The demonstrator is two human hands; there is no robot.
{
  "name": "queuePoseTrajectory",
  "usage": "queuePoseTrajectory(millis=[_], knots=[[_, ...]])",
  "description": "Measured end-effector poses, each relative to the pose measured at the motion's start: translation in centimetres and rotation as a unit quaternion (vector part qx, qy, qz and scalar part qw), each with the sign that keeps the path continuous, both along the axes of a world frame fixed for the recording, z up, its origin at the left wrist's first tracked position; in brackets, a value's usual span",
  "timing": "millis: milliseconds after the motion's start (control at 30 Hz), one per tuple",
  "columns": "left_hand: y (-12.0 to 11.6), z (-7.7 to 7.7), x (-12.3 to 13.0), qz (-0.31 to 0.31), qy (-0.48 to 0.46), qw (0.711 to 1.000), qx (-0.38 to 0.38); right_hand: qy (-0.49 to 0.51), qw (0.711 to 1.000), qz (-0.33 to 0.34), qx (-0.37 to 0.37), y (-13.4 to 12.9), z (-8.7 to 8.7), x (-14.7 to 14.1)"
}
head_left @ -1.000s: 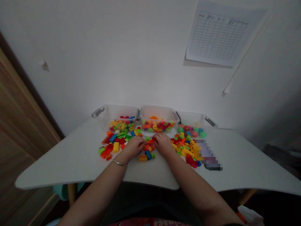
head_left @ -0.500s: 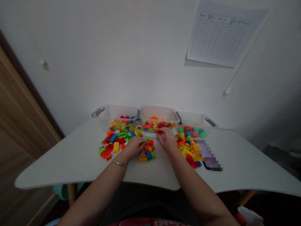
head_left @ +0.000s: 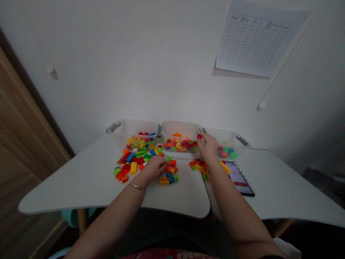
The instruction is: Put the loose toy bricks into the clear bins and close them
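My right hand point(head_left: 208, 145) is over the right end of the middle clear plastic box point(head_left: 180, 155), pinching a small red toy brick point(head_left: 199, 137). My left hand point(head_left: 155, 167) is low over the table between loose bricks, its fingers closed together; what they hold, if anything, is hidden. Beside its fingertips lie orange and red pieces point(head_left: 171, 167), with a yellow brick point(head_left: 164, 181) and a blue brick point(head_left: 170, 177) just in front. Left of that hand spreads a mixed pile with another yellow brick point(head_left: 133, 168). More bricks point(head_left: 199, 167) lie under my right wrist, partly covered.
A left clear box point(head_left: 122, 128) holds bricks; a right one point(head_left: 226, 133) holds green, red and blue round pieces. A phone or tablet point(head_left: 241, 180) lies right of my right forearm. A printed sheet point(head_left: 253, 43) hangs on the wall behind the white table point(head_left: 81, 180).
My right hand has moved right and a little up, with the red brick still in its fingers. The left hand has stayed nearly in place.
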State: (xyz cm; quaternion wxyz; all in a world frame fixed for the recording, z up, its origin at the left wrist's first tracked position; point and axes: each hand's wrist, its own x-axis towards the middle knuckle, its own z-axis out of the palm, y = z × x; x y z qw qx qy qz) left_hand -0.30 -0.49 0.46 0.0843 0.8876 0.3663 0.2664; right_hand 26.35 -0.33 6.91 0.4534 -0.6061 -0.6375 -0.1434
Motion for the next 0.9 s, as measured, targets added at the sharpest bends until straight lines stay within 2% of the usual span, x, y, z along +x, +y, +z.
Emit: queuePoseTrajectory(millis=[267, 433, 633, 900], knots=[[0.0, 0.1, 0.0, 0.007, 0.008, 1.0, -0.006, -0.017, 0.998, 0.01, -0.056, 1.3, 0.1, 0.2], [-0.1, 0.3, 0.0, 0.004, 0.002, 1.0, -0.014, 0.013, 0.998, 0.027, -0.055, 2.0, 0.9, 0.5], [-0.2, 0.3, 0.0, -0.002, -0.007, 1.0, -0.014, 0.062, 0.996, 0.015, -0.069, 2.6, 1.9, 0.8], [0.0, 0.0, -0.1, -0.003, -0.011, 1.0, -0.014, -0.026, 0.991, -0.015, -0.133, 2.4, 2.3, 0.6]])
